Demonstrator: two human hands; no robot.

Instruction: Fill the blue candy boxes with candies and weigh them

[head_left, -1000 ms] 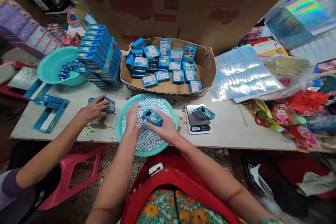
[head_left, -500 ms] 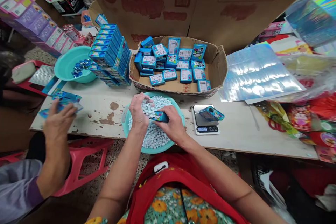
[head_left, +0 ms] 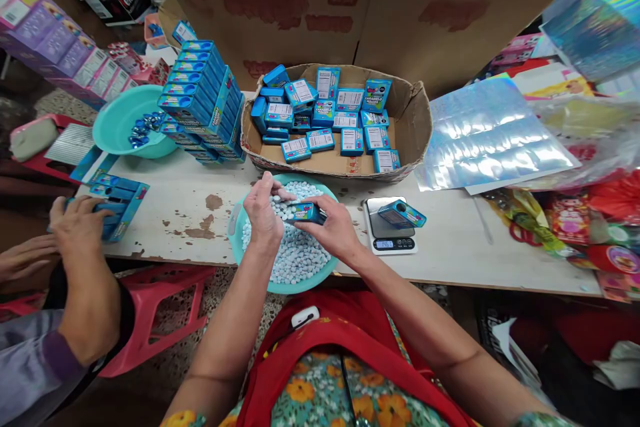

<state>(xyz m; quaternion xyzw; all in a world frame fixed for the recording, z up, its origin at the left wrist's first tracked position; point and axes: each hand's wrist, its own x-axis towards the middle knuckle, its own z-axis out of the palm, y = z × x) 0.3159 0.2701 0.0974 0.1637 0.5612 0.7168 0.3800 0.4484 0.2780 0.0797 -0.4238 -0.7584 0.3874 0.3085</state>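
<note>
Above the bowl (head_left: pixel 233 228) at the counter's (head_left: pixel 460 237) front edge, a blue box (head_left: pixel 306 213) was gripped by the right hand (head_left: pixel 336 225); pale pieces (head_left: pixel 278 208) were cupped in the left hand (head_left: pixel 263 212). "CARAMELO" could be read on an upright carton (head_left: pixel 375 95) toward the back edge.

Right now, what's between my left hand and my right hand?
In the head view, pale blue pieces cupped in your left hand, then the small blue box in the grip of your right hand, over the teal bowl.
</note>
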